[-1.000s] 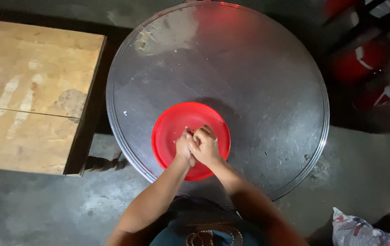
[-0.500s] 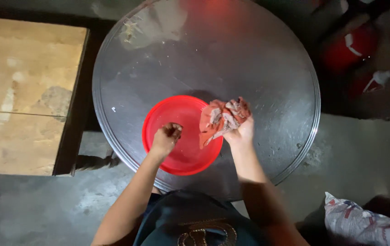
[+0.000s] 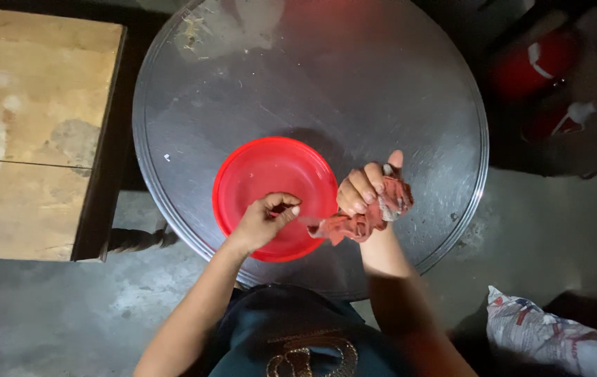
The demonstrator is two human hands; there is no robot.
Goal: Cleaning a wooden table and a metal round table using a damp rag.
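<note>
Lowered now, the cloth (image 3: 364, 220) hangs from the right hand (image 3: 368, 188) beside the red bowl (image 3: 270, 174).

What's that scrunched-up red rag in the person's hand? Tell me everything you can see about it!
The rag is a small, crumpled piece of cloth, reddish with pale grey patches, and looks worn and maybe damp. The right hand grips it in a bunch, fingers curled over the top, with one end trailing down to the left. It is held just beside the right edge of the red bowl, above the round metal tray. The left hand, over the bowl, does not touch it.
</note>
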